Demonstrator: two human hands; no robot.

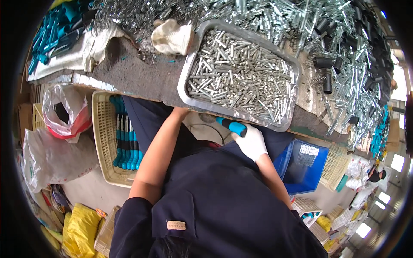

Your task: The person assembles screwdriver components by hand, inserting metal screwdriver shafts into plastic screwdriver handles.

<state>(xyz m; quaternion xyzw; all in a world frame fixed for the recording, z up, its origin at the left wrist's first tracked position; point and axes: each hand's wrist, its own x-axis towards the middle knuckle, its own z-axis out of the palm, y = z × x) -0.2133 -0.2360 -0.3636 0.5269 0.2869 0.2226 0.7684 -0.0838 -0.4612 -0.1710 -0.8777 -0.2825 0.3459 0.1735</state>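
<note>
My right hand (251,144), in a white glove, is wrapped round a teal-and-black tool handle (234,126) just below the bench's front edge. The handle's black end points up and left; its far tip is not clear. My bare left hand (181,111) reaches under that same edge, where its fingers are hidden. A grey metal tray (187,71) full of short metal pins (241,73) lies on the bench above both hands. Left of the tray is a crumpled off-white glove (173,38).
Springs and metal rods (266,17) with black sleeves (323,62) heap the bench's back and right. Teal handles (53,36) lie far left. A cream basket (100,142) of teal-and-black tools stands left of my legs, beside white sacks (60,159); a blue bin (301,182) stands right.
</note>
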